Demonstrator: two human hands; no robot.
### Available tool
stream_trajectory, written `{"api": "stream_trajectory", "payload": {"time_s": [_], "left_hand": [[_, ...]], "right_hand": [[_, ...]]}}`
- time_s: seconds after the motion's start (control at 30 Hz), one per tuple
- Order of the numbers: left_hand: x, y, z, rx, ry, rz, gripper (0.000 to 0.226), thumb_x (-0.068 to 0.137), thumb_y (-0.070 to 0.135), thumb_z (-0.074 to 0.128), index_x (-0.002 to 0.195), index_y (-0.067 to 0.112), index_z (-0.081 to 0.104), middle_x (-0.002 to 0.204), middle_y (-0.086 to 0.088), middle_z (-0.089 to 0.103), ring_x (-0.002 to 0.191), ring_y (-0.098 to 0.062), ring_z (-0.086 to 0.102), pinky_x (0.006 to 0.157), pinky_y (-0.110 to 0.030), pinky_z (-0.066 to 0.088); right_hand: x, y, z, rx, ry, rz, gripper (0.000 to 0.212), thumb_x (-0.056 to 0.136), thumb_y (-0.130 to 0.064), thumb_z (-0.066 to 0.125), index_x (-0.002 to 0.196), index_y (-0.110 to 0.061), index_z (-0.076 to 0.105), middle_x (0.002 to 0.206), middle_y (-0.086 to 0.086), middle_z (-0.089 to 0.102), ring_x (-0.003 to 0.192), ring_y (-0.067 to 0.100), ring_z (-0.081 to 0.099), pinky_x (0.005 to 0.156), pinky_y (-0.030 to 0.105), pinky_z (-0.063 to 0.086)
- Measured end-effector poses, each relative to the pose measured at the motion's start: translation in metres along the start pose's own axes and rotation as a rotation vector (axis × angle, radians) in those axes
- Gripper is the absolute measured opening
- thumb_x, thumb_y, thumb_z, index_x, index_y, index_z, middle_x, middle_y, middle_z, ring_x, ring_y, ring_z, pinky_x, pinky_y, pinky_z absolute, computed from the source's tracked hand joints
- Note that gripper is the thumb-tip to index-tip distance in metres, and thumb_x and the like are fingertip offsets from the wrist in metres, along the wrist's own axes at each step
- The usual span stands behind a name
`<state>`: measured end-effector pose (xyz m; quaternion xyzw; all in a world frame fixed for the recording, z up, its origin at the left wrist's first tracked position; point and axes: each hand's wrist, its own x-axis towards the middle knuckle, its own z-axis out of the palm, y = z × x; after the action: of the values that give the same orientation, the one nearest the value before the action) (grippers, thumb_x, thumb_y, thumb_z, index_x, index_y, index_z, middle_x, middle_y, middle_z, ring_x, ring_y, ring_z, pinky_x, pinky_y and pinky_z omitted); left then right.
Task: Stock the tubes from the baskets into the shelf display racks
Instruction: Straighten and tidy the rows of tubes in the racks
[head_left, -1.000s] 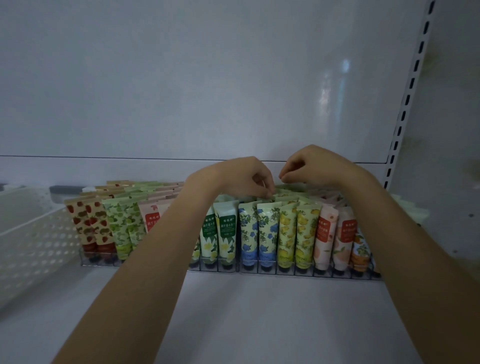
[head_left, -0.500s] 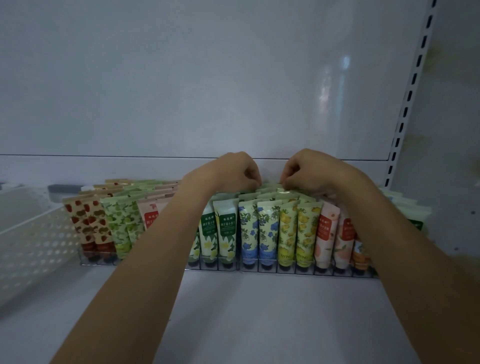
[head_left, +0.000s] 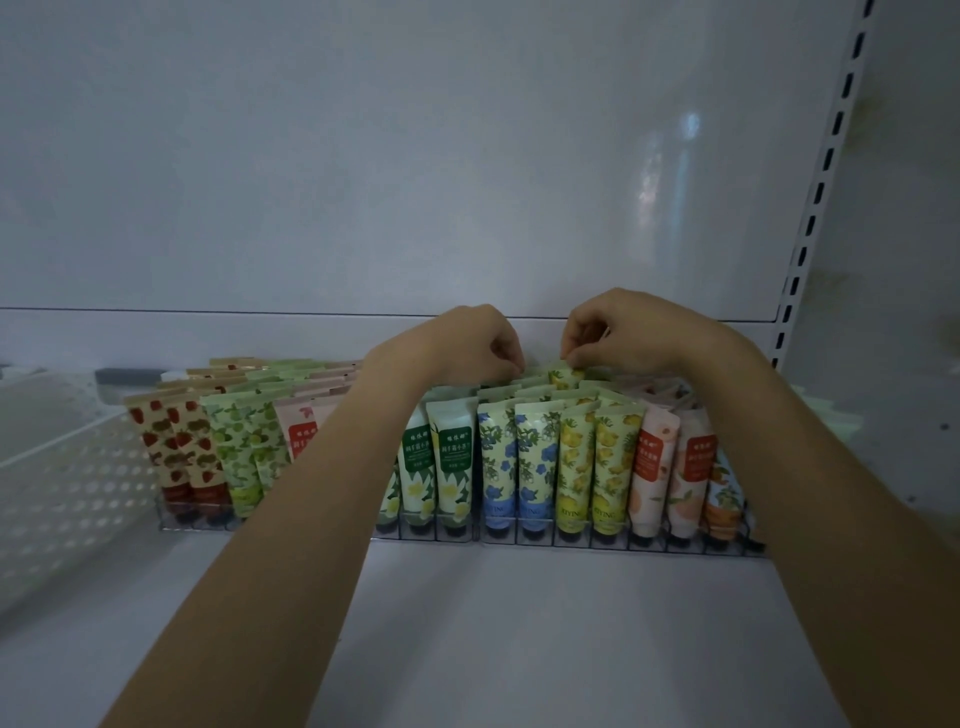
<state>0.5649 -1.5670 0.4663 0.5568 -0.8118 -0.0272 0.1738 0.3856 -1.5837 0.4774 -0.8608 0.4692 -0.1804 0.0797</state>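
Observation:
A clear display rack (head_left: 571, 540) on the white shelf holds rows of upright tubes: strawberry, green, white-green, blue-flower (head_left: 498, 462), yellow-lemon (head_left: 576, 467), peach and orange ones. Both my hands reach over the rack's back rows. My right hand (head_left: 623, 332) pinches the top edge of a yellow-lemon tube (head_left: 563, 375) near the back. My left hand (head_left: 467, 343) has curled fingers down among the tube tops just left of it; what they hold is hidden.
A white perforated basket (head_left: 57, 478) stands at the left of the shelf. A slotted white upright (head_left: 815, 197) runs up the right side. The shelf's back wall (head_left: 363, 182) is close behind the rack. Bare shelf (head_left: 519, 649) lies before the rack.
Both hands have moved a little back and up over the rear rows. The right hand's fingertips now pinch a yellow tube's top, where a second ago they hung just above the tubes.

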Motion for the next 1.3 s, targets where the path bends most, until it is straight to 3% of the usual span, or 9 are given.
{"api": "stream_trajectory", "payload": {"time_s": [0.17,0.23,0.37,0.5,0.73,0.87,1.17,1.3], "left_hand": [[0.001,0.000,0.001,-0.011,0.000,0.002,0.016,0.088,0.018,0.058,0.100,0.015,0.069,0.086,0.008,0.059,0.084,-0.008,0.055,0.072,-0.020,0.039],[0.002,-0.001,0.001,-0.004,0.028,0.004,0.016,0.089,0.017,0.057,0.100,0.015,0.069,0.088,0.007,0.059,0.081,-0.008,0.054,0.071,-0.019,0.038],[0.003,-0.005,0.001,0.029,0.140,-0.012,0.024,0.092,0.008,0.048,0.106,0.013,0.067,0.105,-0.001,0.064,0.079,-0.007,0.051,0.075,-0.017,0.037],[0.006,-0.006,0.004,0.035,0.161,-0.029,0.029,0.093,0.005,0.044,0.108,0.014,0.067,0.116,-0.004,0.064,0.091,-0.011,0.053,0.078,-0.018,0.038],[0.005,-0.005,0.009,0.054,0.087,-0.023,0.029,0.091,0.004,0.045,0.102,0.016,0.069,0.110,-0.003,0.066,0.067,-0.002,0.045,0.069,-0.017,0.035],[0.006,-0.004,0.009,0.058,0.085,-0.024,0.029,0.091,0.005,0.046,0.103,0.016,0.069,0.111,-0.003,0.066,0.064,-0.001,0.045,0.068,-0.017,0.034],[0.004,-0.002,0.007,0.054,0.048,-0.034,0.026,0.092,0.008,0.046,0.105,0.014,0.068,0.111,-0.003,0.067,0.071,-0.006,0.050,0.071,-0.019,0.037],[0.004,-0.001,0.007,0.061,0.046,-0.035,0.025,0.093,0.009,0.047,0.107,0.013,0.068,0.112,-0.002,0.066,0.075,-0.007,0.050,0.072,-0.019,0.037]], "right_hand": [[0.001,0.002,0.004,-0.006,-0.042,0.053,0.016,0.085,-0.018,0.064,0.072,-0.028,0.064,0.079,-0.013,0.061,0.074,0.003,0.054,0.060,0.020,0.039],[0.001,0.004,0.002,0.046,0.046,0.055,0.014,0.085,-0.018,0.063,0.074,-0.026,0.064,0.080,-0.012,0.061,0.074,0.003,0.054,0.061,0.020,0.039],[0.005,0.007,0.000,0.084,0.254,0.064,0.013,0.088,-0.014,0.060,0.094,-0.018,0.070,0.090,-0.006,0.060,0.085,0.009,0.052,0.076,0.023,0.036],[0.006,0.006,0.011,0.063,0.193,0.081,0.014,0.086,-0.013,0.062,0.095,-0.018,0.072,0.098,-0.002,0.066,0.087,0.010,0.056,0.079,0.025,0.043],[0.008,0.001,0.022,0.043,0.177,0.115,0.011,0.084,-0.015,0.064,0.091,-0.016,0.073,0.098,0.002,0.069,0.090,0.016,0.061,0.085,0.035,0.051],[0.009,0.000,0.025,0.034,0.195,0.114,0.011,0.084,-0.014,0.064,0.091,-0.014,0.073,0.097,0.002,0.069,0.090,0.017,0.061,0.085,0.036,0.052],[-0.001,0.020,-0.005,0.075,0.043,0.159,0.016,0.081,-0.013,0.068,0.074,-0.028,0.067,0.088,-0.004,0.066,0.083,0.011,0.058,0.070,0.026,0.041],[0.002,0.021,0.001,0.067,-0.002,0.180,0.018,0.082,-0.008,0.065,0.076,-0.025,0.068,0.088,-0.001,0.066,0.080,0.012,0.058,0.062,0.023,0.043]]}}
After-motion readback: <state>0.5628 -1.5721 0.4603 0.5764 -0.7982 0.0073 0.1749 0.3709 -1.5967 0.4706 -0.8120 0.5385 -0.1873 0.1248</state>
